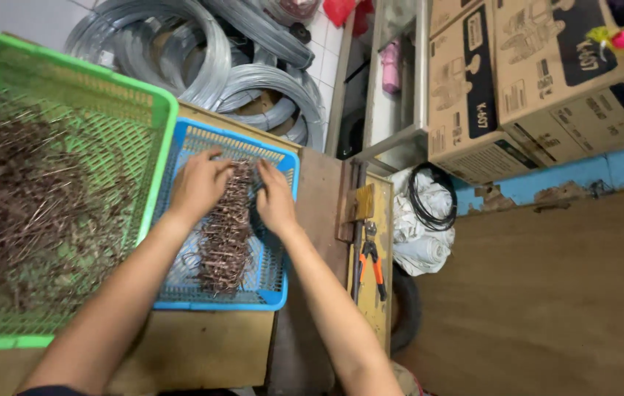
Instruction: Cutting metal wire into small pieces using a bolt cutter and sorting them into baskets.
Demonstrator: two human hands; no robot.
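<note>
1. Both forearms reach up from the bottom edge of the head view into a blue plastic basket [283, 293] that sits on a wooden workbench [202, 345].
2. Left hand [198, 183] rests with fingers curled against the left side of a stacked row of bent brown wire pieces [225, 231]; right hand [275, 202] presses the row's right side. Together they squeeze the row between them; neither fist is fully closed.
3. That row lies lengthwise down the middle of the blue basket, its upper end between the two hands.
4. Judging by how things lie, part of the sorting looks done: one neat row is formed, while a large green basket [158, 132] just to the left holds a loose tangled heap of similar wire pieces [26, 213], seemingly unsorted.
5. Room is tight on the left, where the green basket's rim touches the blue one. To the right, bare bench board runs to an edge where orange-handled pliers [372, 257] lie.
6. Beyond the bench, coils of grey steel wire [253, 88] lie on the tiled floor, with cardboard boxes [532, 73] well apart at the right.
</note>
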